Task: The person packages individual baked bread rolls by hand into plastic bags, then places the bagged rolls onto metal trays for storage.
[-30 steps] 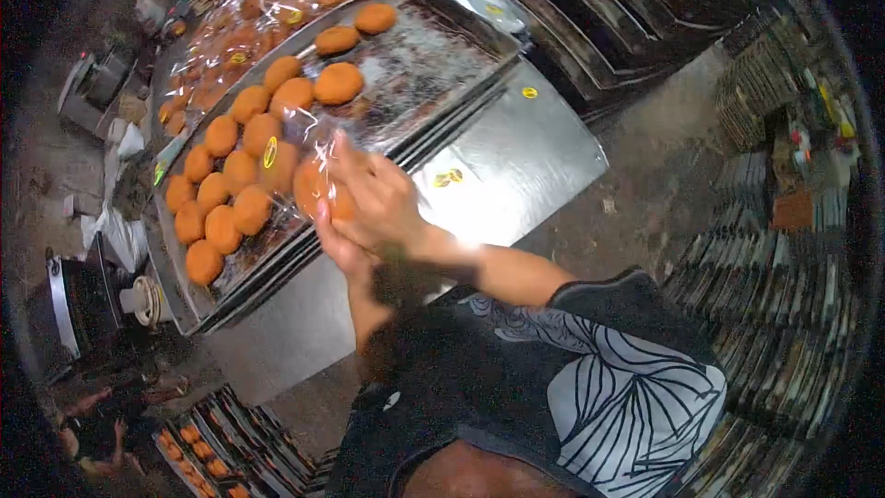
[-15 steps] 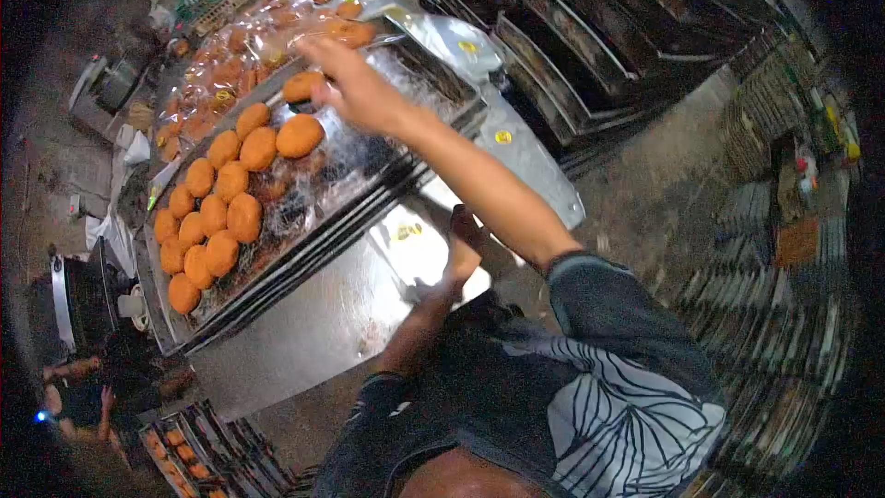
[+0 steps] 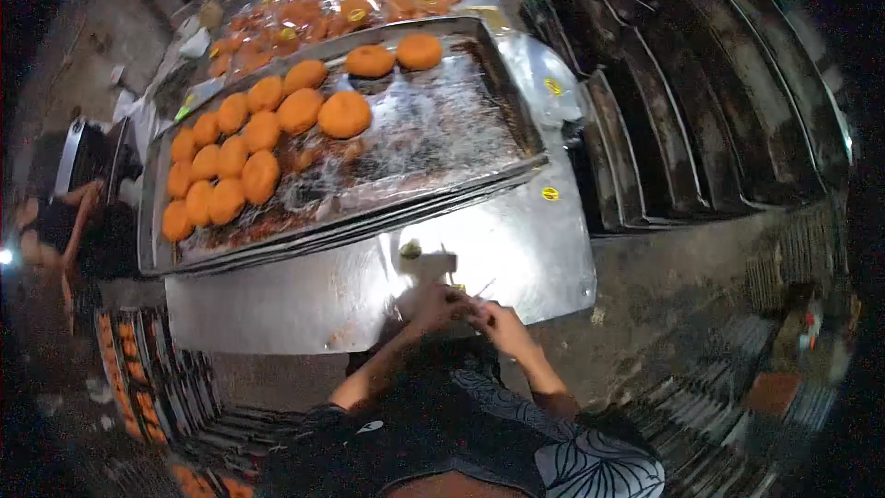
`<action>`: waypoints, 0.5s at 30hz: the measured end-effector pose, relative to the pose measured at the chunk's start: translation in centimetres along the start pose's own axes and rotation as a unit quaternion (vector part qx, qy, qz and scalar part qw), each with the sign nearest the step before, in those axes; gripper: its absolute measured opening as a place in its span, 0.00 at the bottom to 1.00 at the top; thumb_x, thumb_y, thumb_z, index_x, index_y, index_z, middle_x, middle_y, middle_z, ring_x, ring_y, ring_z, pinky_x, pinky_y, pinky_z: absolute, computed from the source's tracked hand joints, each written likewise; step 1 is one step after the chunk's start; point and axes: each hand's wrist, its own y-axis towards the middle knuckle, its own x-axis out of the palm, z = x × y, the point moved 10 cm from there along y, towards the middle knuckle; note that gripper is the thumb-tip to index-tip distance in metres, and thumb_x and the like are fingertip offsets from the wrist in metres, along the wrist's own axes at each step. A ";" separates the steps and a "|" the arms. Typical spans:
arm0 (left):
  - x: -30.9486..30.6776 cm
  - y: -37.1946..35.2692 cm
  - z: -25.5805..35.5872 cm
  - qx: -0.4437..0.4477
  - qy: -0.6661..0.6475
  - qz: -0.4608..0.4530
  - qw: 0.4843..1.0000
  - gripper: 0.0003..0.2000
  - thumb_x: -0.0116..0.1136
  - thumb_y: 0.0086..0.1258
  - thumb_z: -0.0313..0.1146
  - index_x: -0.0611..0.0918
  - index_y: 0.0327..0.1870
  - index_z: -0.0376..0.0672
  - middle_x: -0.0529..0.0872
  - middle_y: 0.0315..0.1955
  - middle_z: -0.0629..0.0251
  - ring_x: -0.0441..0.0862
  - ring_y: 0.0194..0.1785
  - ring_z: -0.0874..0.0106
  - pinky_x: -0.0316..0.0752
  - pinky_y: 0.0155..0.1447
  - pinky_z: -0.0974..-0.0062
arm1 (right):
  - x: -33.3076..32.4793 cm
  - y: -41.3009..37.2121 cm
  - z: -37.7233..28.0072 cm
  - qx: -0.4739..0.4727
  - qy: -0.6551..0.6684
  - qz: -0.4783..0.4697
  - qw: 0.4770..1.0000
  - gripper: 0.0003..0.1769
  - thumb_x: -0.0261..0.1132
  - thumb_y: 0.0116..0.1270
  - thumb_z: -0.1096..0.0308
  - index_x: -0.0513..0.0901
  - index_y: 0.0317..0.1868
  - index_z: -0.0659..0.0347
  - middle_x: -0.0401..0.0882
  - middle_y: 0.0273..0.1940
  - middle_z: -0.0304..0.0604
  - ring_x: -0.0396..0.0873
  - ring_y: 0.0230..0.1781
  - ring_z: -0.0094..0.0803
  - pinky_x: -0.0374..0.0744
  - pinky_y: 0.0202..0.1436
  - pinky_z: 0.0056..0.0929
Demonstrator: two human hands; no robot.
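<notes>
My left hand [image 3: 433,307] and my right hand [image 3: 503,326] meet close to my body, over the front edge of the metal table [image 3: 277,309]. Their fingers are pinched on what looks like a thin clear plastic bag [image 3: 459,287] with a yellow label; blur hides its outline. Beyond them a baking tray [image 3: 406,206], stacked on others, carries round orange-brown buns [image 3: 262,131] on its left half and two more buns [image 3: 395,57] by its far rim. Its right half shows a greasy, crumb-marked surface.
Bagged buns [image 3: 323,2] with yellow labels are heaped behind the tray. Flat clear bags [image 3: 544,83] lie at the table's right. Dark trays [image 3: 682,120] stand racked at right. Another person [image 3: 69,231] is at far left, above racks holding buns [image 3: 129,360].
My right hand has come back from over the tray's far side to my left hand, and both now pinch together. The view has turned and shifted; the buns appear to stay in place.
</notes>
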 end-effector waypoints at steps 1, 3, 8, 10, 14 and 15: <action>-0.2 -0.3 0.2 -0.009 -0.016 0.020 1.000 0.08 0.60 0.54 0.28 0.79 0.34 0.37 0.79 0.20 0.66 0.77 0.28 0.77 0.71 0.31 0.80 | 1.6 -0.5 0.6 -0.008 -0.004 -0.010 1.000 0.11 0.58 0.59 0.70 0.74 0.42 0.65 0.74 0.23 0.44 0.72 0.24 0.28 0.71 0.29 0.27; 1.4 -1.4 5.5 0.014 -0.013 -0.013 1.000 0.07 0.59 0.55 0.30 0.80 0.31 0.37 0.79 0.18 0.68 0.76 0.27 0.79 0.70 0.29 0.81 | 0.2 -3.0 2.7 -0.008 -0.015 0.243 0.970 0.11 0.54 0.63 0.68 0.73 0.43 0.65 0.72 0.18 0.44 0.72 0.17 0.31 0.71 0.21 0.27; 0.3 -4.8 16.0 0.380 0.210 0.059 0.899 0.08 0.61 0.52 0.29 0.80 0.34 0.40 0.75 0.23 0.67 0.73 0.27 0.76 0.67 0.28 0.80 | 1.6 -0.2 -2.7 0.049 0.189 0.095 0.976 0.14 0.51 0.64 0.65 0.71 0.48 0.62 0.76 0.25 0.43 0.76 0.26 0.34 0.75 0.21 0.26; 0.1 -5.0 16.6 0.189 0.306 -0.010 0.933 0.05 0.58 0.51 0.27 0.80 0.30 0.41 0.78 0.31 0.64 0.74 0.37 0.70 0.70 0.40 0.78 | 1.1 3.5 -4.7 0.079 0.434 0.055 0.896 0.21 0.52 0.63 0.58 0.68 0.51 0.64 0.73 0.36 0.46 0.74 0.35 0.32 0.75 0.30 0.26; -11.3 -6.9 20.6 0.272 -0.158 0.260 0.913 0.08 0.55 0.56 0.31 0.76 0.35 0.38 0.77 0.32 0.61 0.74 0.37 0.68 0.70 0.44 0.74 | -1.0 7.1 -19.8 -0.203 0.756 0.033 0.621 0.40 0.52 0.60 0.46 0.51 0.62 0.67 0.57 0.61 0.53 0.63 0.57 0.37 0.68 0.56 0.31; -13.3 -7.9 22.6 0.324 -0.047 0.254 0.910 0.10 0.53 0.59 0.32 0.74 0.39 0.38 0.76 0.33 0.61 0.73 0.38 0.69 0.70 0.47 0.73 | 2.4 8.1 -20.7 -0.152 0.753 -0.022 0.640 0.39 0.52 0.61 0.47 0.52 0.62 0.66 0.57 0.61 0.51 0.63 0.58 0.36 0.65 0.58 0.32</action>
